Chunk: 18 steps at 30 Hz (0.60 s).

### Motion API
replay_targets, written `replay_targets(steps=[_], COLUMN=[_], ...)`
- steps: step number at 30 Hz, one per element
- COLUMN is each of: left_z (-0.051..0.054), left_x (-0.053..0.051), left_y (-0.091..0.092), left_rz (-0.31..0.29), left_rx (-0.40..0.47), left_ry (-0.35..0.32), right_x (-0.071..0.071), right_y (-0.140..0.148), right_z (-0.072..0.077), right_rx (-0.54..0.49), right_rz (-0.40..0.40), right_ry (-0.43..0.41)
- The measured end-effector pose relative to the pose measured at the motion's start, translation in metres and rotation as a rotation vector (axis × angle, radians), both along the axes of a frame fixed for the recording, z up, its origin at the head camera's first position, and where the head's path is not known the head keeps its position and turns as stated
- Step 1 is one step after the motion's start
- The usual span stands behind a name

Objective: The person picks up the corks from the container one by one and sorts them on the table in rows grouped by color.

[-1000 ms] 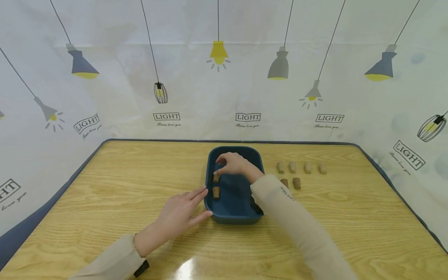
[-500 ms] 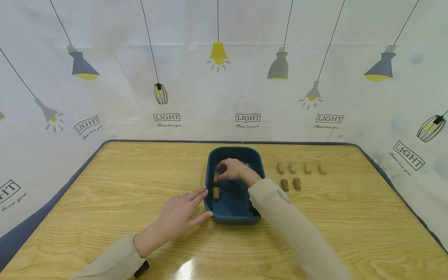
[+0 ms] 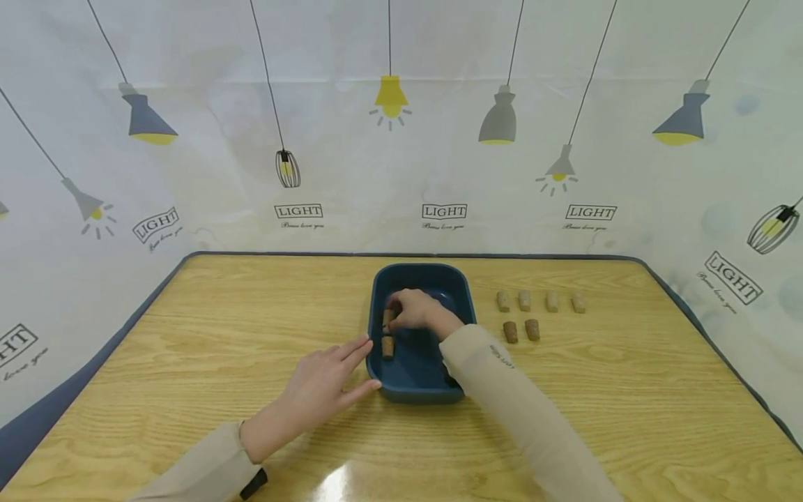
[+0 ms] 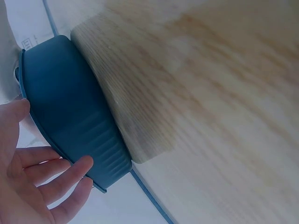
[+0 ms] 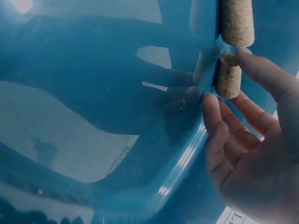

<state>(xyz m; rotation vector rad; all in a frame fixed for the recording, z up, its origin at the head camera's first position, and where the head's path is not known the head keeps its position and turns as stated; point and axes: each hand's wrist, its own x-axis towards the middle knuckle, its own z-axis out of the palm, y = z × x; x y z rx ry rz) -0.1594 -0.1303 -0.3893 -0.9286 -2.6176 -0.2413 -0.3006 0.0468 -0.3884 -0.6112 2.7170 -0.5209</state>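
A dark blue rectangular bin [image 3: 423, 395] stands on the table. Inside, along its left wall, two cork stoppers lie one behind the other: a nearer cork [image 3: 387, 347] and a farther cork [image 5: 228, 80]. My right hand [image 3: 417, 309] reaches into the bin and pinches the farther cork at its ends between thumb and index finger; in the right wrist view the other fingers hang beside it. My left hand [image 3: 321, 376] has its fingers extended, with fingertips and thumb touching the bin's left side. In the left wrist view, the fingers [image 4: 70, 175] lie against its outer wall.
Right of the bin, several pale corks [image 3: 551, 301] form a back row, with two darker corks [image 3: 521, 330] in front. A wooden table [image 3: 251, 300] with a dark edge carries everything. A lamp-printed backdrop [image 3: 351, 160] rises behind and at both sides.
My right hand has come slightly toward the near end of the bin, its fingers closing on the farther cork. The sleeve no longer covers part of a darker cork. My left hand stays put.
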Motion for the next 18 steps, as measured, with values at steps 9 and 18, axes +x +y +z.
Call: replay_targets(steps=[9, 18], left_z=[0.0004, 0.0001], left_x=[0.0001, 0.0002], left_y=[0.0005, 0.0003], left_rz=[0.010, 0.009], left_rx=[-0.004, 0.001], left_ry=[-0.015, -0.013], right_x=[0.0009, -0.0011], right_y=[-0.0019, 0.0001], right_z=[0.0015, 0.0000], right_rx=[0.016, -0.048], right_rz=[-0.006, 0.030], right_ry=[0.009, -0.001])
